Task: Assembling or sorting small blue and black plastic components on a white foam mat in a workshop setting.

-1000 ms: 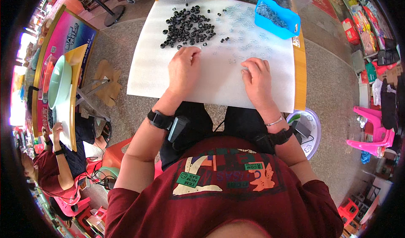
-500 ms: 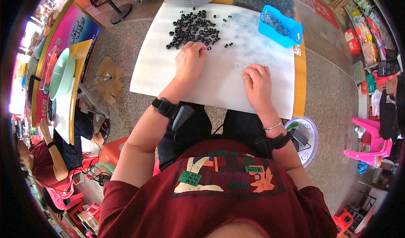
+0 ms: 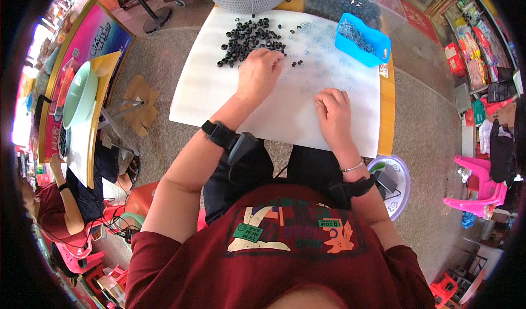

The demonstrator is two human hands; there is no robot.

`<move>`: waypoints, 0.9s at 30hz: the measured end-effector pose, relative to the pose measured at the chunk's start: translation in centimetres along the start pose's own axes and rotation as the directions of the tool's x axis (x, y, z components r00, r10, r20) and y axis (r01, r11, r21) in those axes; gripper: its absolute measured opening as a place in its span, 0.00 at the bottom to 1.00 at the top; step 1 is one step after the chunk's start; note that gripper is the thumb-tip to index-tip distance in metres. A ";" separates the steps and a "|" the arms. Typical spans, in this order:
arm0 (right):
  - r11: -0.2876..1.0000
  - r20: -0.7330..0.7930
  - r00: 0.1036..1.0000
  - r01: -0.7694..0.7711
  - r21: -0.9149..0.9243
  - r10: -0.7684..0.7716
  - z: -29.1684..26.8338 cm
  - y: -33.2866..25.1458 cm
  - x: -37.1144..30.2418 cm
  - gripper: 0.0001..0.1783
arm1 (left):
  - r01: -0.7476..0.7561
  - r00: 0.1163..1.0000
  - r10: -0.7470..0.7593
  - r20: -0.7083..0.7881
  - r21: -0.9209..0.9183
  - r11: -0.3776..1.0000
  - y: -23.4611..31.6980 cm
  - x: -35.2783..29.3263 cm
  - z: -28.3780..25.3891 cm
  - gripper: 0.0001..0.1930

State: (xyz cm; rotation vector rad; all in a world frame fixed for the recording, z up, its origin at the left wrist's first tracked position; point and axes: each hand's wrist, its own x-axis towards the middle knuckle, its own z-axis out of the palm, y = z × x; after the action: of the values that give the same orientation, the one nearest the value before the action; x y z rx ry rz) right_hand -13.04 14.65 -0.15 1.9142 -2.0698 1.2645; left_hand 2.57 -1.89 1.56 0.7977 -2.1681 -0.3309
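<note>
Small black round parts lie in a loose heap on a white foam sheet. At the heap's near right edge is my left hand, its fingers bent and drawn together at the tips. Whatever sits between those fingertips is too small to tell. My right hand rests farther right over the sheet, fingers curled in against the thumb, and their inside is hidden. Beyond it, tiny clear pieces are scattered over the sheet. A few black parts lie between the heap and the clear pieces.
A blue bin of clear pieces stands at the far right of the sheet. Behind are a grey basket of black parts and a transparent box. A round tub sits below the table's right side. Another person is at the left.
My left hand has shifted right and slightly nearer me, along the heap's near edge. My right hand has hardly moved. The view has tilted a little.
</note>
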 end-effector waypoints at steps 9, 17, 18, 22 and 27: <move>0.999 -0.020 1.000 -0.024 0.041 0.024 0.1 -0.3 -0.1 0.05 | 0.357 0.932 -0.352 -0.092 0.042 0.933 -4.5 -2.2 -6.1 0.06; 1.000 -0.005 1.000 -0.022 0.015 0.022 -0.1 -0.5 0.0 0.04 | 0.278 0.960 -0.280 -0.003 0.135 0.951 -3.9 -2.8 -4.2 0.07; 1.000 -0.010 1.000 -0.015 0.013 0.015 0.0 -0.4 0.0 0.04 | 0.261 0.964 -0.265 0.006 0.158 0.952 -3.9 -2.8 -4.0 0.07; 1.000 -0.020 1.000 0.007 0.013 -0.007 0.0 -0.3 0.0 0.03 | 0.205 0.976 -0.216 0.036 0.199 0.958 -3.6 -3.2 -4.2 0.09; 1.000 -0.009 1.000 0.013 -0.005 -0.013 0.0 -0.2 -0.1 0.03 | 0.329 0.944 -0.325 0.062 -0.065 0.942 -2.7 -3.6 -4.6 0.09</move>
State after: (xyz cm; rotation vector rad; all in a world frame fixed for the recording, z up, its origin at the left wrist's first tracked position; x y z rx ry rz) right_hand -12.83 14.81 -0.10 1.9128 -2.0505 1.2624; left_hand 9.05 -1.56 1.18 1.1192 -2.0519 -0.6028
